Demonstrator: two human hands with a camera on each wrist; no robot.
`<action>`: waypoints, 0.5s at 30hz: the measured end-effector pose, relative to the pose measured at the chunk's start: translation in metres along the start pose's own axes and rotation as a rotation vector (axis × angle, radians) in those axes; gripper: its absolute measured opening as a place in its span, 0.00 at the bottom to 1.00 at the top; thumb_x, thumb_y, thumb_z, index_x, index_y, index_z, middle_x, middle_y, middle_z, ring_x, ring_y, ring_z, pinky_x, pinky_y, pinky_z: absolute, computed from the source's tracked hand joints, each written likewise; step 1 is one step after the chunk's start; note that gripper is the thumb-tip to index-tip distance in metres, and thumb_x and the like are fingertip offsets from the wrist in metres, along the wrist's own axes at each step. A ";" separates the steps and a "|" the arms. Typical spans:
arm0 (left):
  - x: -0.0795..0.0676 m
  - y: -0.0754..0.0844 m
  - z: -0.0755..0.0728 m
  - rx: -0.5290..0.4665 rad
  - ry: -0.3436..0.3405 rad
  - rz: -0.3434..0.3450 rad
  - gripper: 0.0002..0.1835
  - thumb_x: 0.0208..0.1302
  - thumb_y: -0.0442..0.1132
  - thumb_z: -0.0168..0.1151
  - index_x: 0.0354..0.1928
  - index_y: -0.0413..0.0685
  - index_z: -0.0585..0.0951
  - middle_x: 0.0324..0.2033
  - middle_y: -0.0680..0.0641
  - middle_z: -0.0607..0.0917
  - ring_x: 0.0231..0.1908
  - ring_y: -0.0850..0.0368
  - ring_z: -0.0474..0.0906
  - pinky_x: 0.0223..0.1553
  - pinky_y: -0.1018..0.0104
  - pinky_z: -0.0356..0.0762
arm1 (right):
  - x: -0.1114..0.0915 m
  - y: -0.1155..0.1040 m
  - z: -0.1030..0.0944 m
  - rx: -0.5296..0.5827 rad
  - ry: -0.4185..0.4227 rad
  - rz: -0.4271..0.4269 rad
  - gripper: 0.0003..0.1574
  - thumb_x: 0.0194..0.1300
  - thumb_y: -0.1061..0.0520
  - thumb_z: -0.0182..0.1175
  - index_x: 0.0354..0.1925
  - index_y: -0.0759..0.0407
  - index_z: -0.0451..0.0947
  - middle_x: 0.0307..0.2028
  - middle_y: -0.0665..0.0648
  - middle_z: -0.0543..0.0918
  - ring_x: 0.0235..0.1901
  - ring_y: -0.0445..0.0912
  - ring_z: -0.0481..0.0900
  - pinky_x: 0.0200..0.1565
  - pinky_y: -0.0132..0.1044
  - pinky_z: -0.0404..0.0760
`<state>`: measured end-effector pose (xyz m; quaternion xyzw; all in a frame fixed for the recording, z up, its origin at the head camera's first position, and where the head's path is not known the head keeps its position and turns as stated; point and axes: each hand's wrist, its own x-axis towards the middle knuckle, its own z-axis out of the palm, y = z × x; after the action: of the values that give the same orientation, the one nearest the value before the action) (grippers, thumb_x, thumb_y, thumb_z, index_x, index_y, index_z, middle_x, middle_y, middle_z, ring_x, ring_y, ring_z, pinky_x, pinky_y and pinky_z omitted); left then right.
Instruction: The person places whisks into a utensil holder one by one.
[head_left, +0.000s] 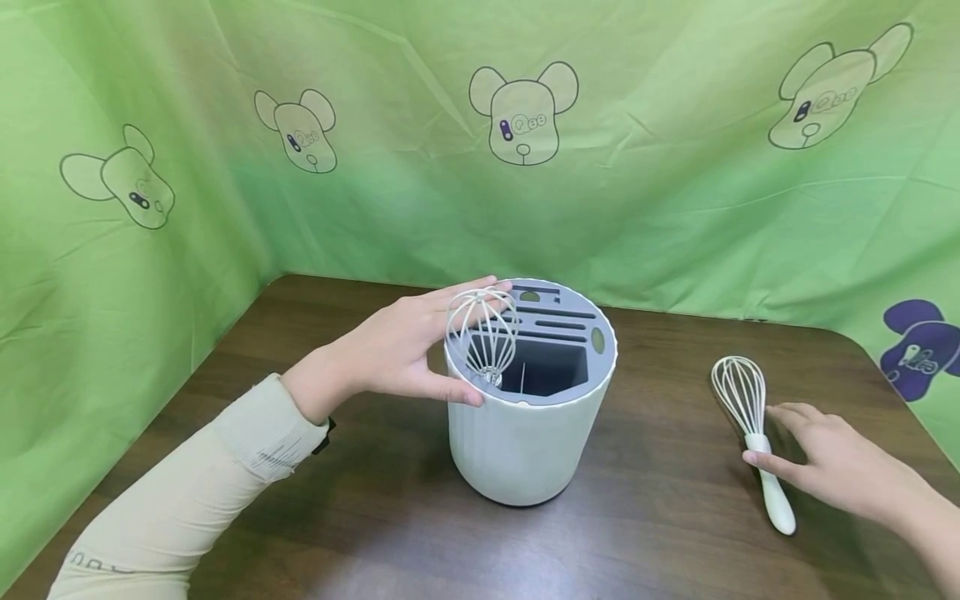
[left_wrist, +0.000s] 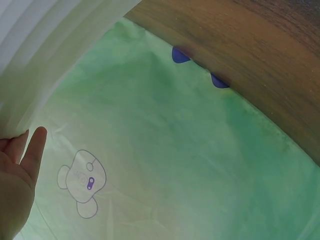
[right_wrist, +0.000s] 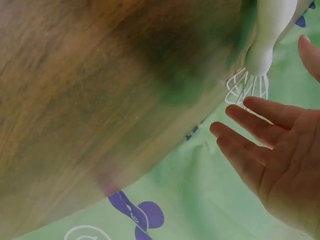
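Observation:
A white ribbed utensil holder (head_left: 525,454) with a grey slotted top insert stands upright mid-table. One whisk (head_left: 491,375) stands in its large compartment, wire end up. My left hand (head_left: 401,346) rests on the holder's left rim, thumb at the front and fingers extended toward the back, behind the whisk's wires. In the left wrist view, fingertips (left_wrist: 37,145) meet the holder's ribbed wall (left_wrist: 35,55). A second white whisk (head_left: 777,500) lies on the table at the right. Around its neck my right hand (head_left: 843,462) is spread, thumb on one side, fingers nearly straight on the other.
The dark wood table (head_left: 360,517) has rounded far corners. Green fabric (head_left: 405,208) printed with cartoon mouse heads hangs behind it and on both sides. Thin slots and two oval holes mark the holder's insert (head_left: 600,367).

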<state>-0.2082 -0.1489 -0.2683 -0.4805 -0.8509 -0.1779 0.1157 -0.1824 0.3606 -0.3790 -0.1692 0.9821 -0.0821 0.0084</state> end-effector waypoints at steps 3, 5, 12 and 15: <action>0.000 0.000 0.000 0.001 0.001 -0.002 0.56 0.54 0.83 0.42 0.77 0.53 0.61 0.77 0.51 0.60 0.77 0.57 0.54 0.72 0.51 0.64 | 0.002 0.000 0.001 -0.004 0.005 -0.012 0.47 0.62 0.41 0.68 0.59 0.80 0.69 0.56 0.81 0.72 0.52 0.80 0.69 0.48 0.69 0.69; 0.000 0.001 0.000 0.001 -0.003 -0.008 0.56 0.54 0.84 0.41 0.76 0.53 0.61 0.77 0.51 0.60 0.77 0.56 0.54 0.71 0.51 0.64 | 0.002 -0.001 0.001 -0.010 0.012 -0.020 0.46 0.59 0.42 0.70 0.57 0.80 0.71 0.54 0.81 0.73 0.50 0.79 0.71 0.48 0.68 0.71; 0.001 0.001 0.001 -0.005 -0.012 -0.019 0.57 0.53 0.84 0.40 0.77 0.54 0.60 0.77 0.52 0.60 0.77 0.57 0.54 0.71 0.50 0.64 | 0.005 0.002 0.000 -0.039 -0.003 -0.021 0.45 0.52 0.47 0.75 0.54 0.81 0.72 0.46 0.77 0.79 0.44 0.75 0.78 0.43 0.66 0.76; 0.001 0.001 0.001 -0.004 -0.014 -0.018 0.57 0.53 0.84 0.40 0.77 0.54 0.60 0.77 0.53 0.60 0.77 0.58 0.53 0.71 0.50 0.64 | 0.005 0.002 -0.001 -0.018 -0.048 0.011 0.43 0.54 0.51 0.74 0.55 0.80 0.71 0.38 0.69 0.83 0.38 0.64 0.83 0.38 0.59 0.79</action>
<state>-0.2078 -0.1465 -0.2689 -0.4744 -0.8556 -0.1774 0.1072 -0.1877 0.3615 -0.3782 -0.1657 0.9833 -0.0693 0.0309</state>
